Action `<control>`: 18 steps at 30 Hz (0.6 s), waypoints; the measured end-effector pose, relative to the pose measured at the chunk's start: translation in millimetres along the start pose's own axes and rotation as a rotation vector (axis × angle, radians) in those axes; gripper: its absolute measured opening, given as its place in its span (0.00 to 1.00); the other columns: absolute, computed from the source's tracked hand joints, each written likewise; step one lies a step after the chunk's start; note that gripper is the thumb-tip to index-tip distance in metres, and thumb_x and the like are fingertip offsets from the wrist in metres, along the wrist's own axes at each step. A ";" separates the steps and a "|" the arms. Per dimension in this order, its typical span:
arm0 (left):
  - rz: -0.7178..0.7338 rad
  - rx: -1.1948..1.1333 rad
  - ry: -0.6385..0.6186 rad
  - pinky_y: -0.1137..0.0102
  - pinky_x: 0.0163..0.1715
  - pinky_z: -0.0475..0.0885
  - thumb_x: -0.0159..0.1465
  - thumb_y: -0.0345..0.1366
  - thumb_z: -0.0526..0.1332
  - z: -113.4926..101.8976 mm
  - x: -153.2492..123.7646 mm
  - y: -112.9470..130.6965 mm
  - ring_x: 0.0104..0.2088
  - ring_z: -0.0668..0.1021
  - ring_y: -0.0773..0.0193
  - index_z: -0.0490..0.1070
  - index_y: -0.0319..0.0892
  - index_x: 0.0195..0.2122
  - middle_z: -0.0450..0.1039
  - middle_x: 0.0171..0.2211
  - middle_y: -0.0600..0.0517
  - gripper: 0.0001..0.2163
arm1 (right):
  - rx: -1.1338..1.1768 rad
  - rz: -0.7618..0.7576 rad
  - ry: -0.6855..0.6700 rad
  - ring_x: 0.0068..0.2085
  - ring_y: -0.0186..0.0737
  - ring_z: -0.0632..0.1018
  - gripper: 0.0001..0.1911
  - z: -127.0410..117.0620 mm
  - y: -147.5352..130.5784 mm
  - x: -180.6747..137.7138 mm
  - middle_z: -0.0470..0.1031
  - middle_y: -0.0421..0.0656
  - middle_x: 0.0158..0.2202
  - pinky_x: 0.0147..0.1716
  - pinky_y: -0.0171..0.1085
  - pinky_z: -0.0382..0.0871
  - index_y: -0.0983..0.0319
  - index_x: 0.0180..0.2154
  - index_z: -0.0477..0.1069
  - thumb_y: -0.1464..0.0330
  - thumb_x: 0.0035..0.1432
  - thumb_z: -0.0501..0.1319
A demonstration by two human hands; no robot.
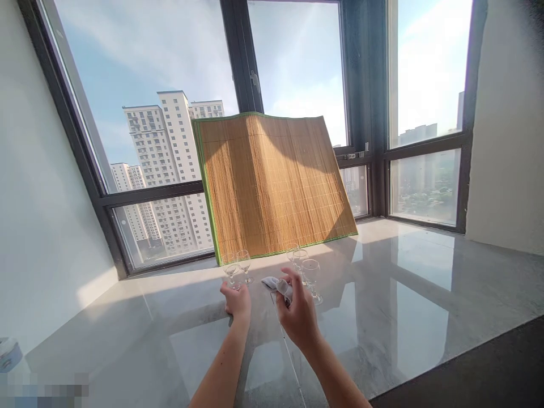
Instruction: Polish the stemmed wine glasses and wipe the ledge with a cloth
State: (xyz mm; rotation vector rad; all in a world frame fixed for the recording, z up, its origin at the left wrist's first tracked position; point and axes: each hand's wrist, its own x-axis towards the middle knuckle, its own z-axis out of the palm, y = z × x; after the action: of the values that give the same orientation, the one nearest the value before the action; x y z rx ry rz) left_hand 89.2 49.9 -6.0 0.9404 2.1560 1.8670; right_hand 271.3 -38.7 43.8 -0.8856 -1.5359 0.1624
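Observation:
My left hand (pixel 237 300) is closed at the stem and foot of a small clear wine glass (pixel 230 267), which stands upright on the grey sill. A second stemmed glass (pixel 243 262) stands just behind it to the right. My right hand (pixel 298 309) grips a bunched white cloth (pixel 284 288), and one end of the cloth sticks out to the left. Just beyond that hand, more clear glasses stand close together, the nearest being a wine glass (pixel 311 271). My fingers partly hide the glasses there.
A bamboo mat (pixel 272 187) with green edging leans on the window behind the glasses. The polished grey sill (pixel 374 283) reflects the windows. A white and blue container (pixel 9 355) sits at the far left. The sill's front edge runs along the lower right.

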 end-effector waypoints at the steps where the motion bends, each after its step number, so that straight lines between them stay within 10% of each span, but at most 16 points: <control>1: 0.018 0.007 -0.033 0.57 0.42 0.66 0.57 0.34 0.59 0.4 -7.0 3.6 0.34 0.78 0.54 0.59 0.45 0.49 0.73 0.32 0.51 0.18 | -0.011 0.017 0.000 0.34 0.41 0.78 0.24 -0.5 4.1 1.2 0.76 0.41 0.36 0.34 0.37 0.70 0.57 0.54 0.60 0.74 0.56 0.55; 11: 0.564 0.072 -0.456 0.69 0.35 0.69 0.59 0.27 0.53 -5.5 -75.7 46.8 0.30 0.77 0.62 0.65 0.42 0.49 0.73 0.29 0.53 0.17 | -0.187 0.073 -0.057 0.36 0.44 0.79 0.23 -15.6 23.8 13.3 0.77 0.42 0.37 0.33 0.36 0.67 0.56 0.50 0.63 0.77 0.52 0.55; 18: 0.789 0.389 -0.394 0.54 0.59 0.56 0.56 0.22 0.53 -18.9 -72.2 50.1 0.47 0.76 0.53 0.72 0.46 0.50 0.78 0.43 0.47 0.23 | -0.213 -0.036 -0.216 0.34 0.42 0.78 0.26 -15.9 8.0 9.0 0.78 0.39 0.35 0.29 0.33 0.62 0.54 0.49 0.64 0.81 0.50 0.55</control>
State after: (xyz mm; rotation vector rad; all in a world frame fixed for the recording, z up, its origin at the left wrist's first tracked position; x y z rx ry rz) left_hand 155.6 -2.8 24.0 2.2758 2.0744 1.2828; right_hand 289.8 -34.0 49.4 -1.0333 -1.7929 0.0707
